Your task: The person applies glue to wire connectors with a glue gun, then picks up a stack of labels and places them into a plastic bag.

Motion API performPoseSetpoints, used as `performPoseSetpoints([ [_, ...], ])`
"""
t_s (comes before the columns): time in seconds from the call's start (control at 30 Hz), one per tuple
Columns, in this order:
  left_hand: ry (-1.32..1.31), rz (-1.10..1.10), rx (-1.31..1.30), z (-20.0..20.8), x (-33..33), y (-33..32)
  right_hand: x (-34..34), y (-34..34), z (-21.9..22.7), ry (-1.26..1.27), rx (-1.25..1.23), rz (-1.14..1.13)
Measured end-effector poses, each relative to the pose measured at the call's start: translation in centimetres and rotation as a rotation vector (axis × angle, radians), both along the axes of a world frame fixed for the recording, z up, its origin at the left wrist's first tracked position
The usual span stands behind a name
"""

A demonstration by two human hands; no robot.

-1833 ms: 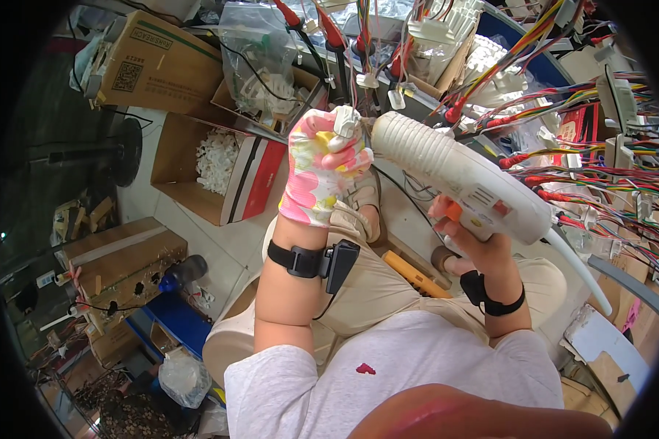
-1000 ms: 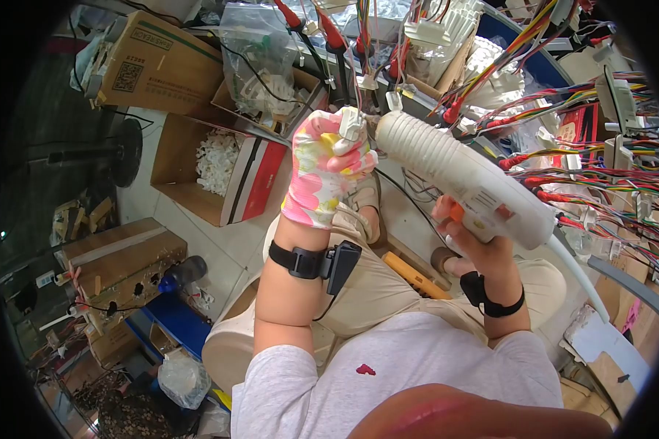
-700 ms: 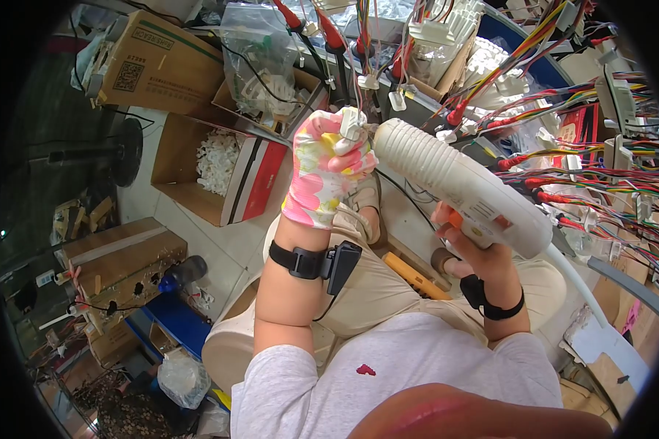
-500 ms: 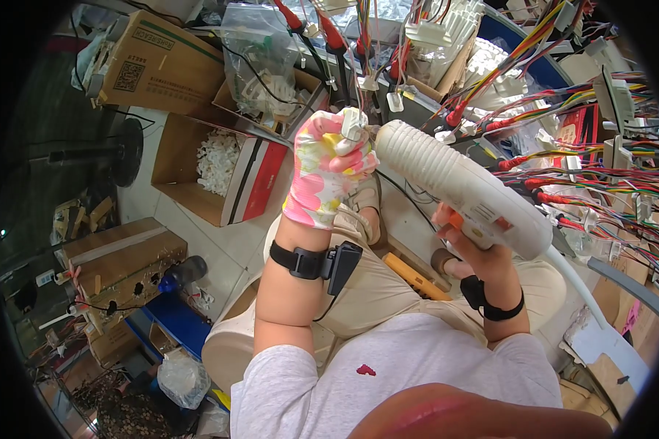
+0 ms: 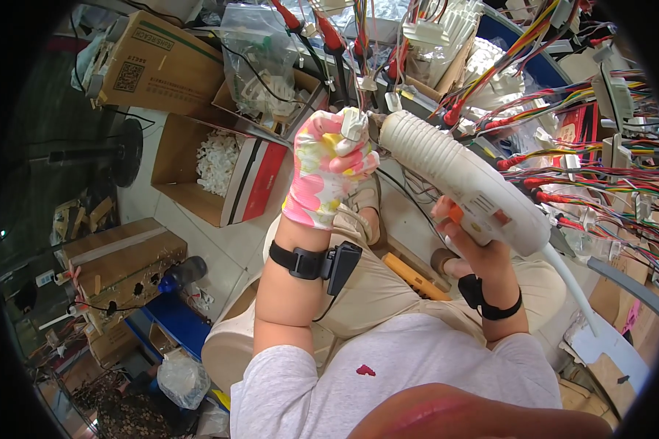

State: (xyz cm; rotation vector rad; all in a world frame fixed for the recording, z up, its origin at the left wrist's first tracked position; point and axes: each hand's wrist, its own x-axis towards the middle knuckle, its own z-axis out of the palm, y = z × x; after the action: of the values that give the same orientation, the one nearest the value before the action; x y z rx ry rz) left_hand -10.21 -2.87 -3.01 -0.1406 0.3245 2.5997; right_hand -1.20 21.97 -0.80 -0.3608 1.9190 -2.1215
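My left hand (image 5: 321, 172) wears a pink, yellow and white flowered glove, its fingers curled closed around a white plastic connector (image 5: 354, 126). Wires appear to run up from the connector. Bare, my right hand (image 5: 477, 241) grips a white heat gun (image 5: 458, 172) by its handle, one finger at the orange trigger (image 5: 455, 213). The gun's ribbed barrel points at the connector, and its nozzle sits just right of it, close to the gloved fingers. Part of the handle is hidden by my hand.
Bundles of coloured wires (image 5: 600, 175) with red sleeves and white connectors hang ahead and at right. An open carton (image 5: 174, 170) of small white parts stands at left, a closed box (image 5: 124, 252) below it. A pale cord (image 5: 570, 282) trails from the gun.
The heat gun has shifted slightly up in the picture, its nozzle staying beside the connector. My left hand keeps nearly the same place and grip.
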Motion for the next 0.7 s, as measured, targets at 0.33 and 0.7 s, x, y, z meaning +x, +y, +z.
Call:
performPoseSetpoints([
  [0.33,-0.007,-0.007,-0.029,-0.2,-0.2,-0.2,0.9,0.1,0.1,-0.07,0.001,-0.027],
  [0.7,-0.123,0.412,-0.252,-2.1,-0.1,2.2,2.3,1.2,3.1,0.06,-0.04,-0.042],
])
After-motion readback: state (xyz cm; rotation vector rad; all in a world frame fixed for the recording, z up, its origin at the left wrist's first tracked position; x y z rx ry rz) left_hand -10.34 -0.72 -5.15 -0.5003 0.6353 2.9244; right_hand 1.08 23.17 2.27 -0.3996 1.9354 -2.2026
